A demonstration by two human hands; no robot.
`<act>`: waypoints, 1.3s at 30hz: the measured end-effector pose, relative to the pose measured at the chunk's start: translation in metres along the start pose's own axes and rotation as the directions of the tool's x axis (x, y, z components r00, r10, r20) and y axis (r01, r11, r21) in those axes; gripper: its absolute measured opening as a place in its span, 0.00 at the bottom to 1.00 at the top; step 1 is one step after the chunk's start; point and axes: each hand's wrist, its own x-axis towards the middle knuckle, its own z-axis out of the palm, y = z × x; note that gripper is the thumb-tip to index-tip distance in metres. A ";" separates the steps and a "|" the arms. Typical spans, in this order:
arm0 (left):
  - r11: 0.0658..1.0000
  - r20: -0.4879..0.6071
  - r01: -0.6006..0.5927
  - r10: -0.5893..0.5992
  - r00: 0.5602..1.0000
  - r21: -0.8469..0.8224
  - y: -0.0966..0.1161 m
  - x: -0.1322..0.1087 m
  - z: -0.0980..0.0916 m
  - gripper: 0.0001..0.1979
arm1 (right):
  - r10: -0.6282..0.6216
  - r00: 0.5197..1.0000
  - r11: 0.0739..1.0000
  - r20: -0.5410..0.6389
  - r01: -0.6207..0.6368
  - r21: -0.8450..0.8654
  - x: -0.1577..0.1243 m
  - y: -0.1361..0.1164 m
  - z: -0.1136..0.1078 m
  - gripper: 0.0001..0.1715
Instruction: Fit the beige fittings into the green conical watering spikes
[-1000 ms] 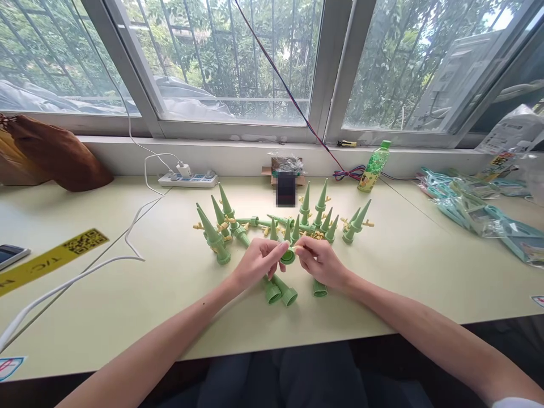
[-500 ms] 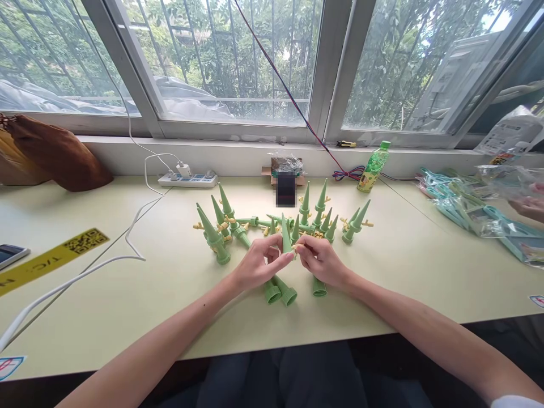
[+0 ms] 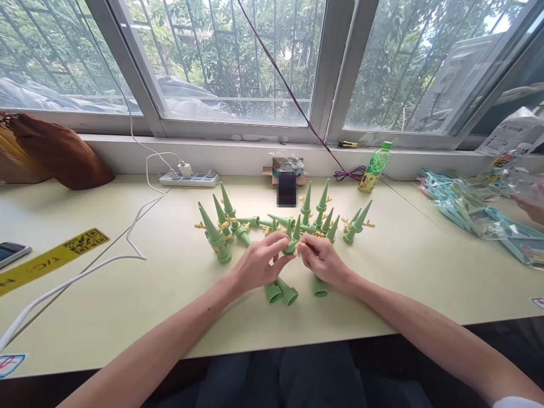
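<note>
My left hand (image 3: 262, 259) is closed, its thumb and fingers gripping a green watering spike (image 3: 290, 247) that is tilted so it looks short from here. Just right of it, my right hand (image 3: 319, 258) pinches a small yellow valve, mostly hidden by the fingertips. Below the hands, green spikes lie with their open round ends facing me, two near the left hand (image 3: 289, 296) and one under the right (image 3: 320, 287). Behind the hands, several green spikes with yellow valves stand or lie in a loose group, such as an upright spike (image 3: 215, 232) at the left.
A drink bottle (image 3: 374, 168) stands by the window ledge. A power strip (image 3: 189, 180) with white cables sits at the back left, a small cardboard box (image 3: 289, 165) at the back middle. Plastic-bagged items (image 3: 471, 204) and another person's hand (image 3: 531, 207) are at the right.
The spike in my left hand has tipped from upright to pointing more toward me. My right hand has drawn slightly away from it to the right.
</note>
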 end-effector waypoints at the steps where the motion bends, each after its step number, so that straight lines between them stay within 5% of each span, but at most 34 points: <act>1: 0.999 -0.010 -0.027 0.028 1.000 0.038 -0.001 0.000 0.000 0.03 | 0.004 1.000 1.000 0.000 -0.004 0.006 0.000 -0.001 0.000 0.19; 6: 0.994 -0.105 -0.039 0.050 0.993 0.098 -0.001 0.001 0.002 0.06 | 0.009 1.000 1.000 -0.027 -0.008 0.022 0.002 -0.005 0.000 0.20; 18: 0.975 -0.240 0.217 -0.224 0.945 -0.055 0.011 0.007 -0.007 0.15 | -0.022 0.999 0.999 -0.049 0.019 -0.048 0.000 -0.004 0.001 0.19; 26: 0.912 -0.149 0.407 -0.409 0.900 -0.044 0.016 0.009 -0.003 0.26 | -0.046 0.998 0.996 -0.043 0.042 -0.077 0.000 -0.002 0.000 0.18; 32: 0.828 0.049 0.526 -0.528 0.848 -0.195 0.019 0.010 -0.003 0.30 | -0.035 0.998 0.996 -0.045 0.031 -0.080 -0.001 -0.001 0.000 0.19; 39: 0.789 0.047 0.554 -0.563 0.825 -0.265 0.020 0.009 -0.003 0.29 | -0.022 0.999 0.998 -0.039 0.020 -0.059 -0.002 0.001 0.001 0.19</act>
